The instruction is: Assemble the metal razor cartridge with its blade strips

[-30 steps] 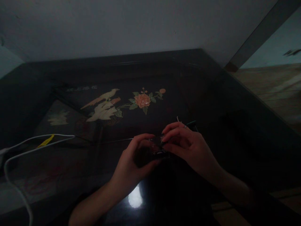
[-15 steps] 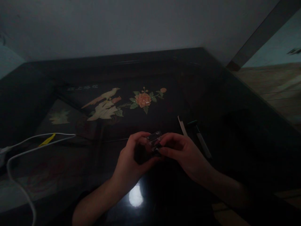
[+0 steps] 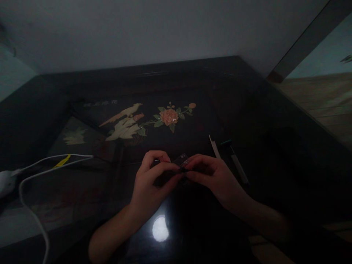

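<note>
Between my two hands is a small clear, shiny plastic piece [image 3: 180, 159] with dark parts; the dim light hides its exact kind. My left hand [image 3: 151, 183] pinches its lower edge with thumb and index finger, the other fingers curled above. My right hand [image 3: 217, 179] grips the same piece from the right, thumb and fingertips pressed together. Just beyond my right hand lies a razor [image 3: 238, 167] with a green-edged head and a pale handle. Beside the razor is a slim pale stick [image 3: 214, 146], its near end hidden behind my right hand.
The dark glossy table [image 3: 220, 88] bears a bird-and-flower inlay [image 3: 169, 116]. A white cable [image 3: 33, 216] with a yellow tag [image 3: 62, 161] runs from a white plug [image 3: 7, 182] at left. A grey wall [image 3: 143, 33] stands behind the table.
My left hand's index finger and thumb have closed in toward my right fingertips, covering more of the plastic piece. My right hand stays nearly in place. The view has shifted slightly.
</note>
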{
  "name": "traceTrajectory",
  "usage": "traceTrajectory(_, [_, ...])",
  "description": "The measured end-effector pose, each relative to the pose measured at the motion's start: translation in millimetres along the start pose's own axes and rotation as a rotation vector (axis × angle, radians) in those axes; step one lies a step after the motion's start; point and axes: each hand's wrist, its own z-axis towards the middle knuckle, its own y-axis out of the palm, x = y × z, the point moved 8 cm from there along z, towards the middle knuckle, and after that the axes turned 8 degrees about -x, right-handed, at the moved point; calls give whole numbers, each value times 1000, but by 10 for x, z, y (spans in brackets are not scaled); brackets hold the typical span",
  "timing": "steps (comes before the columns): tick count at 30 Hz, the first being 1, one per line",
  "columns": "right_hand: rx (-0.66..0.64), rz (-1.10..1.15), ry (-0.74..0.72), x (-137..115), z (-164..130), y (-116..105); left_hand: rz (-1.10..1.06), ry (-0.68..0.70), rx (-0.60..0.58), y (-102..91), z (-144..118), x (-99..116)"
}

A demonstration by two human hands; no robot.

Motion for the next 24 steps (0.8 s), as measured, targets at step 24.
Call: traceTrajectory(24, [92, -261, -152, -167, -33, -8, -68, -114, -12, 11, 20, -91])
